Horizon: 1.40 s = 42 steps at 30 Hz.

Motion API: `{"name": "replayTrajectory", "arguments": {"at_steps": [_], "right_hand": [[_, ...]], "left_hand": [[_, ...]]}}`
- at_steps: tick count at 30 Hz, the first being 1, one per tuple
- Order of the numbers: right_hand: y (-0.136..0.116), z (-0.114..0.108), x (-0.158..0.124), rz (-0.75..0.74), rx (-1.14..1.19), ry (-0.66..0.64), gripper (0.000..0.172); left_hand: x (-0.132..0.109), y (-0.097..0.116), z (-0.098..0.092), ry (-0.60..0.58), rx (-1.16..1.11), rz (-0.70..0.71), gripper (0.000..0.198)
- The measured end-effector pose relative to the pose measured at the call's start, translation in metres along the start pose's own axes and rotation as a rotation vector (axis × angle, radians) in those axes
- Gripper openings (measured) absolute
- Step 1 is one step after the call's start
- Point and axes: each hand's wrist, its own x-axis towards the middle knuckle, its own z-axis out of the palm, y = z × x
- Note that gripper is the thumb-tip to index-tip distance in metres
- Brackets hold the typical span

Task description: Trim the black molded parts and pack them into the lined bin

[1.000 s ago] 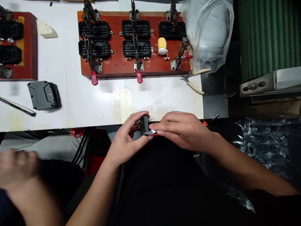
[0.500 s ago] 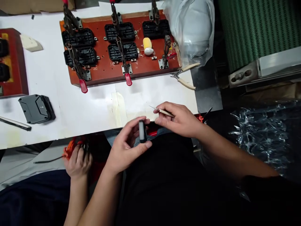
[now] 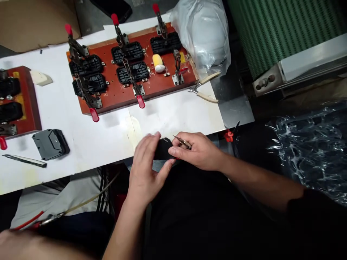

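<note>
My left hand is closed around the side of a small black plastic part, held just off the table's front edge. The part's dark flat face with a cut corner shows between my hands. My right hand grips a slim pointed tool, its thin tip directed up and left. My right thumb reaches to the right edge of the black part. Whether the tool is a knife or a scraper cannot be made out.
A red-brown fixture board carries black plastic parts under toggle clamps. Cream-handled nippers lie beside it. At left are stacked grey cases, a utility knife and another fixture. A co-worker's blurred arm is lower left.
The black part has turned from edge-on to show its flat face. My right hand has come left to meet it. The co-worker's hand has moved down and left. The view has shifted.
</note>
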Motion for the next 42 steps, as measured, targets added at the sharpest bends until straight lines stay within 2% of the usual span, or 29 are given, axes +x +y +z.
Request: {"name": "replayTrajectory", "arguments": {"at_steps": [2,4,9,12,14,20,29,36,40,42], "right_hand": [[-0.002,-0.004,-0.001,-0.008,0.051,-0.097,0.032],[-0.001,-0.011,-0.001,-0.087,0.019,-0.131,0.035],[0.000,-0.025,-0.003,-0.365,-0.259,-0.102,0.034],[-0.001,-0.026,-0.005,-0.520,-0.314,-0.133,0.032],[0.000,-0.024,-0.006,-0.562,-0.352,-0.131,0.030],[0.004,-0.018,-0.008,-0.583,-0.398,-0.083,0.029],[0.006,-0.018,-0.005,-0.557,-0.490,-0.089,0.030],[0.022,-0.038,0.022,-0.264,-0.677,0.206,0.032],[0.044,-0.057,0.043,-0.234,-0.813,0.312,0.024],[0.047,-0.058,0.048,-0.262,-0.849,0.353,0.020]], "left_hand": [[0.000,0.002,-0.001,-0.051,0.019,0.036,0.076],[0.000,0.003,-0.001,-0.050,-0.034,-0.023,0.073],[-0.001,0.005,-0.004,-0.087,-0.338,-0.225,0.067],[0.000,0.005,-0.005,-0.102,-0.410,-0.250,0.066],[-0.001,0.005,-0.005,-0.114,-0.422,-0.252,0.066],[-0.004,0.003,-0.004,-0.137,-0.419,-0.288,0.066],[-0.006,-0.002,-0.001,-0.148,-0.483,-0.274,0.066],[-0.012,0.006,-0.005,-0.278,-0.535,-0.222,0.065],[-0.009,0.007,-0.005,-0.267,-0.567,-0.208,0.063],[-0.009,0.005,-0.004,-0.236,-0.585,-0.206,0.063]]}}
